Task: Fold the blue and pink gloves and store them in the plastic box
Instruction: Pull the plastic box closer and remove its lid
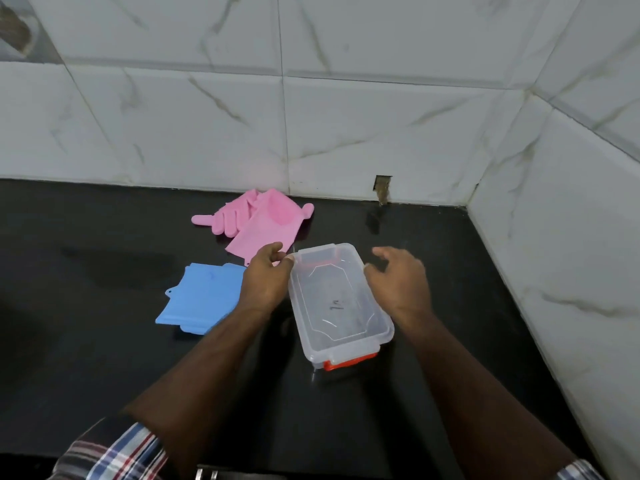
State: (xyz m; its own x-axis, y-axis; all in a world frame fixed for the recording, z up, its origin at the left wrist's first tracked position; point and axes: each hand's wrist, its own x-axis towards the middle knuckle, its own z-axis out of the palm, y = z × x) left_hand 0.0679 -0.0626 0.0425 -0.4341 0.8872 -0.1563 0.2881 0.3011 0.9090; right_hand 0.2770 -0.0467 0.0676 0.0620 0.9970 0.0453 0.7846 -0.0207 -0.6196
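A clear plastic box (337, 303) with an orange latch at its near end sits on the black counter (104, 358), its clear lid on top. My left hand (265, 278) pinches the lid's far left corner. My right hand (398, 282) hovers at the box's right rim with fingers spread, holding nothing. The pink gloves (258, 220) lie overlapping near the back wall, beyond the box. The blue gloves (199, 299) lie flat to the left of the box, partly hidden by my left wrist.
White marble-patterned tiled walls rise behind and to the right of the counter, meeting in a corner at the far right. A small chipped hole (382, 190) shows at the base of the back wall. Checked shirt sleeves show at the bottom edge.
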